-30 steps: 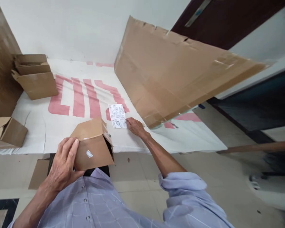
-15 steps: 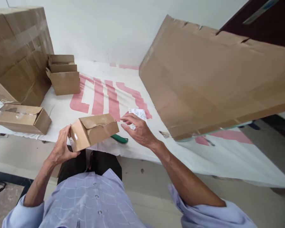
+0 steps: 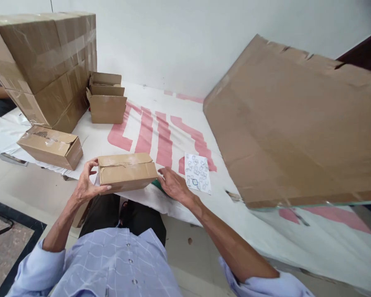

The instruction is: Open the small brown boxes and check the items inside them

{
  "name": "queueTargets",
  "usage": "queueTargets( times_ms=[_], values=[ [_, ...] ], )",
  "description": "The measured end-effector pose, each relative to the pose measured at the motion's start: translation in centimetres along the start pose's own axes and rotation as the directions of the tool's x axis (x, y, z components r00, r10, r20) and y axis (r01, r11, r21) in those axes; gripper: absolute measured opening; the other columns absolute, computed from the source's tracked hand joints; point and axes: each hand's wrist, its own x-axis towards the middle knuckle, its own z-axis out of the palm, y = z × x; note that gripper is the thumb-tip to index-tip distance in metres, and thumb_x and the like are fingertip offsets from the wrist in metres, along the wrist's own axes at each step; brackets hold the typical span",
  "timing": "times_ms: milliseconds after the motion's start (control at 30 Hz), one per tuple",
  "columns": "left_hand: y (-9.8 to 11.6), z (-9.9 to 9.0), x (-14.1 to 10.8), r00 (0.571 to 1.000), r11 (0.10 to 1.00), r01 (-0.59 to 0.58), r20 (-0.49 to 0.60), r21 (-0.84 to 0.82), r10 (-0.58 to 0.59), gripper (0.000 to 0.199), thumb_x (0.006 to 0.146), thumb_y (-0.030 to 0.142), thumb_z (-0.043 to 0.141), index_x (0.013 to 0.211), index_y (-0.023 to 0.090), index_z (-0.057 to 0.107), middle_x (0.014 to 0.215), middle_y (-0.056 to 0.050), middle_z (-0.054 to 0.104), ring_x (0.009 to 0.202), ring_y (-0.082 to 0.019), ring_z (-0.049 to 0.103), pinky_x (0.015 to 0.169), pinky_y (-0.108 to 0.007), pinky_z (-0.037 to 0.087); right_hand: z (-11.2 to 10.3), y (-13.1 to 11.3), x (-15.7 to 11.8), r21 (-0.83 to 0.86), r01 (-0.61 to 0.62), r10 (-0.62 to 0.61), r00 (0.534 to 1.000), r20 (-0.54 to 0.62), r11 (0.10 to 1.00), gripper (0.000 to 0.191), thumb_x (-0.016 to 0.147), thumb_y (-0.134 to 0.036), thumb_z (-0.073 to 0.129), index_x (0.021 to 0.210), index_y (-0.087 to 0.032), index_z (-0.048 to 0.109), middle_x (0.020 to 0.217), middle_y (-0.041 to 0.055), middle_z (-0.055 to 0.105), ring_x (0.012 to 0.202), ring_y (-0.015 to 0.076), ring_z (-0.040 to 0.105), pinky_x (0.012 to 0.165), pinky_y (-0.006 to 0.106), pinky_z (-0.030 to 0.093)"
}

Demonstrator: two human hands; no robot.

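Note:
A small closed cardboard box [image 3: 128, 170] is held near the table's front edge, its taped top flaps facing up. My left hand [image 3: 88, 181] grips the box's left end, thumb on the front side. At the right end is my right hand [image 3: 173, 182], fingers apart and slightly bent; whether the fingertips touch the cardboard I cannot tell. Partly hidden between the box and that hand lies a green object [image 3: 157, 184]. Just right of my right hand, a white paper [image 3: 198, 173] with small drawn shapes rests on the cloth.
Another closed box [image 3: 51, 147] sits at the left front edge. Behind it stand an open-topped box [image 3: 108, 109] and a big stack of taped cartons [image 3: 49, 62]. A large cardboard sheet [image 3: 297, 128] leans on the right. White cloth [image 3: 170, 144] with red markings covers the table.
My left hand has turned the box to lie more level and squarer to me. My right hand has come down closer to its right end, uncovering the paper. The view has swung left.

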Motion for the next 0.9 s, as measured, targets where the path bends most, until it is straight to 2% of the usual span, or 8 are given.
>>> queueTargets(
  times_ms=[100, 233, 367, 433, 500, 567, 700, 900],
  values=[
    [0.1, 0.0, 0.0, 1.0, 1.0, -0.008, 0.015, -0.007, 0.008, 0.072, 0.068, 0.052, 0.096, 0.115, 0.026, 0.048, 0.164, -0.021, 0.051, 0.148, -0.041, 0.055, 0.11, -0.06, 0.053, 2.2, 1.3, -2.2, -0.153, -0.051, 0.073, 0.987, 0.143, 0.987, 0.023, 0.107, -0.04, 0.054, 0.113, -0.019, 0.062, 0.117, 0.0148, 0.068, 0.109, 0.0304, 0.066, 0.081, 0.037, 0.05],
    [-0.1, 0.0, 0.1, 0.999, 0.998, -0.032, 0.024, -0.047, 0.033, 0.068, 0.069, 0.05, 0.096, 0.112, 0.025, 0.05, 0.163, -0.02, 0.05, 0.149, -0.039, 0.054, 0.111, -0.058, 0.054, 3.3, 2.5, -3.4, -0.136, -0.103, 0.114, 0.991, 0.072, 0.985, 0.013, 0.104, -0.033, 0.054, 0.1, -0.022, 0.058, 0.11, 0.0139, 0.068, 0.103, 0.0288, 0.065, 0.079, 0.035, 0.047],
    [-0.2, -0.2, 0.4, 0.995, 0.997, -0.075, 0.058, -0.019, 0.076, 0.062, 0.072, 0.046, 0.094, 0.116, 0.025, 0.056, 0.161, -0.019, 0.049, 0.15, -0.039, 0.051, 0.111, -0.058, 0.054, 0.5, 2.6, -2.3, 0.214, -0.261, 0.283, 0.956, -0.078, 0.941, 0.025, 0.104, -0.043, 0.042, 0.093, -0.024, 0.054, 0.087, 0.0079, 0.066, 0.077, 0.0251, 0.063, 0.067, 0.035, 0.046],
    [-0.2, -0.4, 0.5, 0.991, 0.995, -0.101, 0.088, 0.015, 0.099, 0.059, 0.074, 0.044, 0.093, 0.119, 0.025, 0.059, 0.16, -0.018, 0.048, 0.15, -0.04, 0.05, 0.112, -0.058, 0.054, -2.4, 1.6, -1.6, 0.43, -0.216, 0.291, 0.95, -0.116, 0.877, 0.037, 0.105, -0.056, 0.039, 0.089, -0.025, 0.054, 0.076, 0.0033, 0.062, 0.068, 0.0224, 0.06, 0.062, 0.033, 0.046],
    [-0.1, -0.6, 0.5, 0.987, 0.992, -0.119, 0.112, 0.039, 0.114, 0.06, 0.075, 0.043, 0.092, 0.123, 0.026, 0.062, 0.158, -0.017, 0.047, 0.149, -0.039, 0.05, 0.113, -0.058, 0.054, -5.6, -0.5, -1.1, 0.536, -0.084, 0.166, 0.981, -0.105, 0.84, 0.045, 0.105, -0.063, 0.042, 0.087, -0.025, 0.057, 0.07, 0.0001, 0.06, 0.063, 0.0194, 0.057, 0.06, 0.031, 0.046],
    [-0.1, -0.7, 0.6, 0.984, 0.99, -0.129, 0.127, 0.056, 0.121, 0.064, 0.076, 0.044, 0.092, 0.13, 0.026, 0.062, 0.157, -0.017, 0.047, 0.149, -0.039, 0.05, 0.114, -0.059, 0.054, -8.5, -3.3, -0.7, 0.521, 0.096, -0.065, 0.995, -0.078, 0.848, 0.042, 0.106, -0.059, 0.048, 0.092, -0.023, 0.066, 0.071, 0.0007, 0.063, 0.065, 0.0186, 0.059, 0.063, 0.031, 0.048],
    [-0.3, -0.8, 0.5, 0.981, 0.988, -0.138, 0.147, 0.063, 0.127, 0.072, 0.079, 0.048, 0.091, 0.141, 0.03, 0.059, 0.157, -0.015, 0.044, 0.149, -0.039, 0.048, 0.113, -0.058, 0.056, -11.5, -8.8, 0.9, 0.389, 0.419, -0.437, 0.898, -0.045, 0.821, 0.027, 0.108, -0.04, 0.054, 0.107, -0.023, 0.075, 0.101, 0.0056, 0.079, 0.089, 0.02, 0.07, 0.079, 0.032, 0.051],
    [-0.3, -0.7, 0.5, 0.976, 0.988, -0.147, 0.168, 0.057, 0.136, 0.076, 0.078, 0.052, 0.091, 0.144, 0.03, 0.059, 0.154, -0.014, 0.044, 0.148, -0.039, 0.048, 0.116, -0.057, 0.055, -11.9, -12.8, 4.1, 0.022, 0.562, -0.561, 0.822, 0.104, 0.827, 0.028, 0.111, -0.032, 0.052, 0.098, -0.019, 0.074, 0.094, 0.0054, 0.076, 0.08, 0.0166, 0.064, 0.07, 0.029, 0.04]
  ],
)
